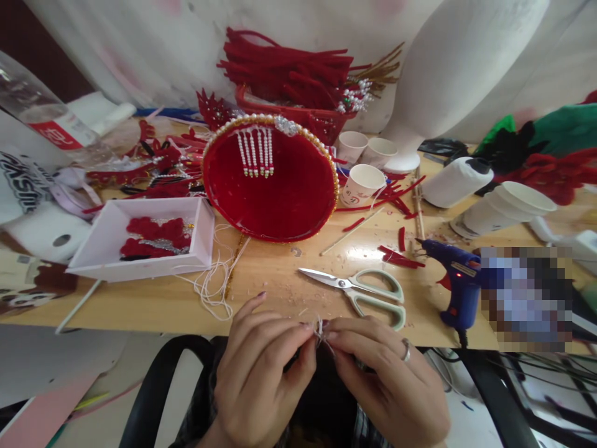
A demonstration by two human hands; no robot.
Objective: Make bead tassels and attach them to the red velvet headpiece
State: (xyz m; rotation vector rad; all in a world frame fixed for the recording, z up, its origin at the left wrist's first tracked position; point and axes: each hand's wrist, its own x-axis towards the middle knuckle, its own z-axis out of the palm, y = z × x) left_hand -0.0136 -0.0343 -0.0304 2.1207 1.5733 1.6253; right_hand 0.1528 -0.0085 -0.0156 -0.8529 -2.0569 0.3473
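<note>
My left hand (265,373) and my right hand (392,379) meet at the table's front edge. Between their pinched fingertips is a small piece of white string (319,328), looped or knotted; its exact form is too small to tell. A ring sits on a finger of the right hand. Just beyond the hands lie scissors (344,284) with pale green handles, blades pointing left. More loose white string (209,283) is heaped to the left. Behind stands a round red velvety piece (293,205) edged with pearls and gold trim, with a bead fringe (254,152) hanging inside it.
A white box (153,266) with red pieces stands left. At right lies a blue glue gun (459,267), its light lit. Paper cups (361,183), a thread spool (459,182) and a white mannequin stand (448,74) are behind. A red basket (298,118) holds red fuzzy stems.
</note>
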